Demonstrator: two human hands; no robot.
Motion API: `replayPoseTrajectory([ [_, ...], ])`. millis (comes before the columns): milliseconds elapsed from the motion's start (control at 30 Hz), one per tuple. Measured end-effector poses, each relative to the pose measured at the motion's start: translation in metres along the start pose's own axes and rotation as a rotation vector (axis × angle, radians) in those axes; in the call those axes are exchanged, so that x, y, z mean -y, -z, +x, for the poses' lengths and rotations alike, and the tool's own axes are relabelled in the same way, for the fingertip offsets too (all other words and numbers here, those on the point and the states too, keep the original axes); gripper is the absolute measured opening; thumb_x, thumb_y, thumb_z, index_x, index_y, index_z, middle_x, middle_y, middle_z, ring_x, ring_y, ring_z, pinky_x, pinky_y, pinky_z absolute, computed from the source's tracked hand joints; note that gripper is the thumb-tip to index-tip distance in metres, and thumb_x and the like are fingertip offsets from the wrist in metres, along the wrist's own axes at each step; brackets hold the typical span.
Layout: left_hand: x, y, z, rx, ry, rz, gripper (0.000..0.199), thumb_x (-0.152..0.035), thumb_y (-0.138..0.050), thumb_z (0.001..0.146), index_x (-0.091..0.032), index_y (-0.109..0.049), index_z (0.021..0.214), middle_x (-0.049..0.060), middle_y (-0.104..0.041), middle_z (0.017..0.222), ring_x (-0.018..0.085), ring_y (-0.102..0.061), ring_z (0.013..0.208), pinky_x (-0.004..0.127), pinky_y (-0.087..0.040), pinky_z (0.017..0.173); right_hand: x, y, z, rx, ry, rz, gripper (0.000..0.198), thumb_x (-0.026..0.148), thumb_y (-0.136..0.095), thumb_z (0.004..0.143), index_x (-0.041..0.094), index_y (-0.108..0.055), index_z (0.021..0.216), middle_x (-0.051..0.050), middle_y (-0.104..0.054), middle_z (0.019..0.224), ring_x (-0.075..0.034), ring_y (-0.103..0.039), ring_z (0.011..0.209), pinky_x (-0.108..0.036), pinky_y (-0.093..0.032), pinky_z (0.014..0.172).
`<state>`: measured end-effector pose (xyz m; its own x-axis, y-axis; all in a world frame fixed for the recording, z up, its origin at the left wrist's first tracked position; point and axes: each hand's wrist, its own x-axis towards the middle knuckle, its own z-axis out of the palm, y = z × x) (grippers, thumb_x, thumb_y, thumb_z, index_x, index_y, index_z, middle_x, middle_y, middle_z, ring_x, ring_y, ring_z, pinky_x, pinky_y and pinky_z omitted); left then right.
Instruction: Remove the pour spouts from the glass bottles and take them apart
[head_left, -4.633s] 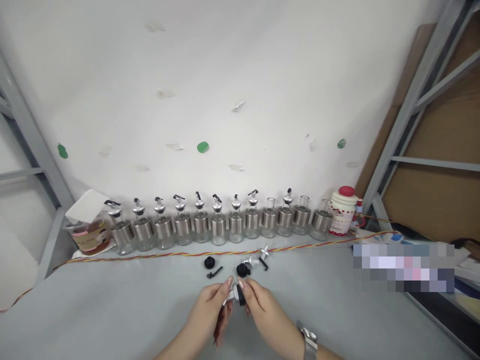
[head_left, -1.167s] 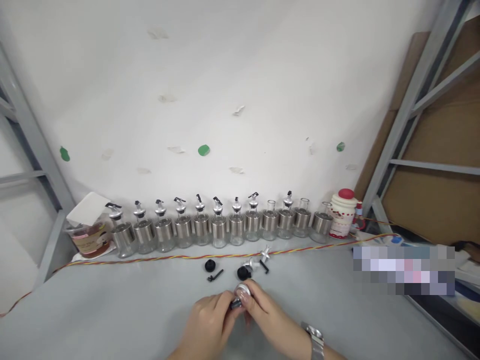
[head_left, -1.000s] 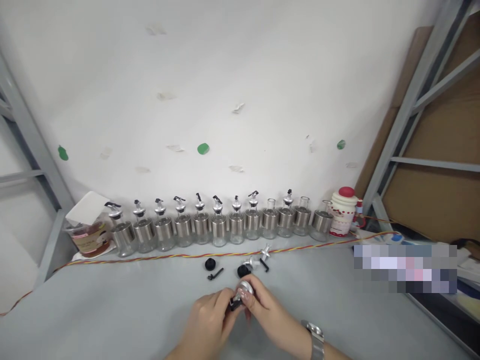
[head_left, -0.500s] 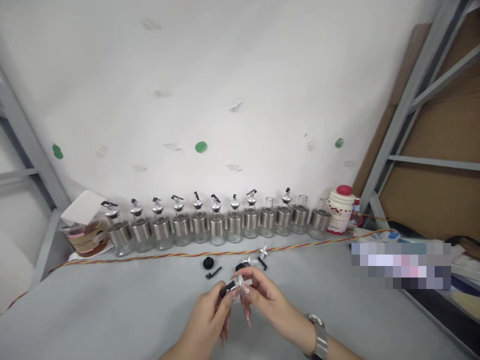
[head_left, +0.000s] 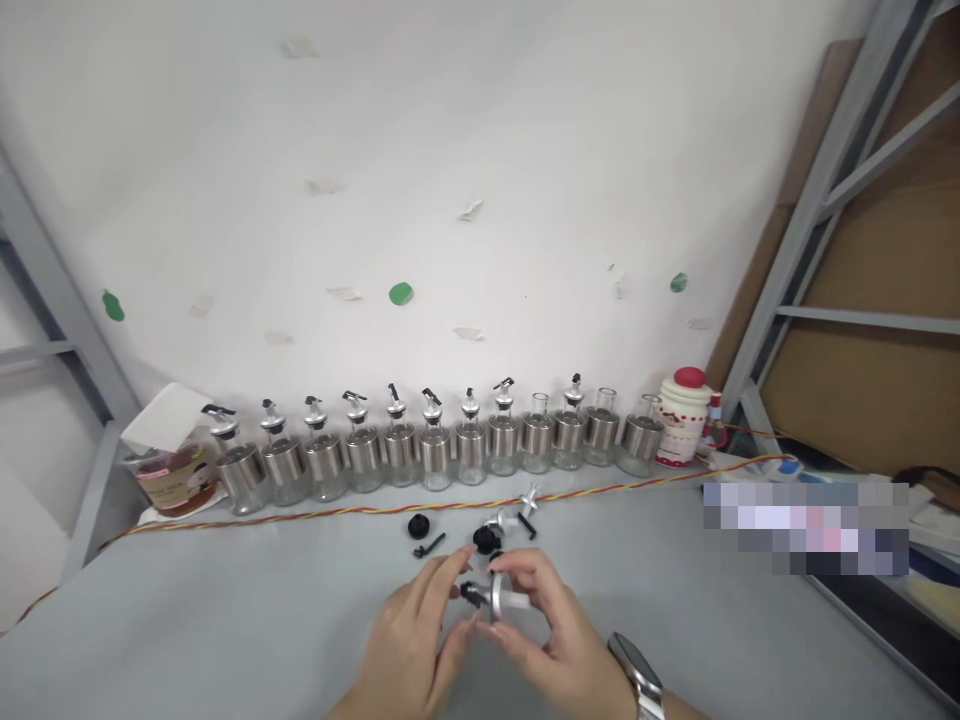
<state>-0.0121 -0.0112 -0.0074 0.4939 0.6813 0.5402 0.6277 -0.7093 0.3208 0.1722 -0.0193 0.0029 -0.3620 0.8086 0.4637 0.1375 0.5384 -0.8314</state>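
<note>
A silver bottle pourer with a black lever and a pale stem is between my hands, lying sideways just above the grey table. My right hand grips its round metal collar between thumb and fingers. Curled about the black lever end is my left hand, its thumb tip close to the collar's lower edge; its exact contact is partly hidden. Beyond my fingers lie a black round stopper, another black stopper, a small black lever, and silver pourer tops with a second black lever.
Along the wall stands a row of glass bottles with steel bands, most topped with pourers. A red and yellow cord crosses before them. A tub stands left, a red-lidded canister right. Metal frames flank the table.
The pourer has turned so its collar faces sideways and its lever shows more fully. My left fingers have spread wider around the lever; my right hand has shifted slightly lower.
</note>
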Motion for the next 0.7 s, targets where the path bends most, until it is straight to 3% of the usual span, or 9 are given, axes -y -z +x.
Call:
replayPoseTrajectory([
  [100, -0.001, 0.002, 0.000, -0.008, -0.074, 0.083, 0.034, -0.028, -0.035, 0.084, -0.018, -0.034, 0.117, 0.010, -0.058, 0.097, 0.017, -0.059, 0.074, 0.029, -0.049, 0.062, 0.004, -0.003, -0.001, 0.065, 0.001, 0.006, 0.029, 0.023, -0.050, 0.080, 0.023, -0.038, 0.106, -0.005, -0.057, 0.094, -0.015, -0.057, 0.082, -0.026, -0.044, 0.073],
  [233, -0.003, 0.001, 0.001, -0.040, -0.135, 0.158, 0.017, -0.023, -0.032, 0.084, -0.018, -0.044, 0.096, 0.005, -0.060, 0.073, 0.017, -0.058, 0.059, 0.029, -0.046, 0.050, 0.007, -0.005, 0.001, 0.049, -0.008, -0.013, 0.025, 0.022, -0.051, 0.079, 0.022, -0.040, 0.101, -0.003, -0.062, 0.084, -0.014, -0.059, 0.077, -0.024, -0.045, 0.069],
  [433, -0.004, -0.003, 0.002, -0.097, -0.192, 0.190, 0.019, -0.020, -0.027, 0.084, -0.017, -0.044, 0.091, 0.005, -0.061, 0.069, 0.017, -0.058, 0.056, 0.028, -0.046, 0.047, 0.006, -0.013, 0.001, 0.038, -0.068, 0.042, 0.021, 0.024, -0.054, 0.076, 0.022, -0.038, 0.088, -0.004, -0.066, 0.082, -0.013, -0.060, 0.070, -0.021, -0.046, 0.060],
  [700, -0.012, -0.010, 0.004, -0.269, -0.279, 0.345, 0.020, -0.015, -0.024, 0.083, -0.015, -0.044, 0.084, 0.007, -0.061, 0.063, 0.017, -0.059, 0.050, 0.026, -0.045, 0.041, 0.001, -0.022, -0.003, -0.049, -0.071, 0.067, 0.021, 0.018, -0.057, 0.071, 0.023, -0.041, 0.084, -0.001, -0.066, 0.079, -0.011, -0.061, 0.066, -0.018, -0.046, 0.060],
])
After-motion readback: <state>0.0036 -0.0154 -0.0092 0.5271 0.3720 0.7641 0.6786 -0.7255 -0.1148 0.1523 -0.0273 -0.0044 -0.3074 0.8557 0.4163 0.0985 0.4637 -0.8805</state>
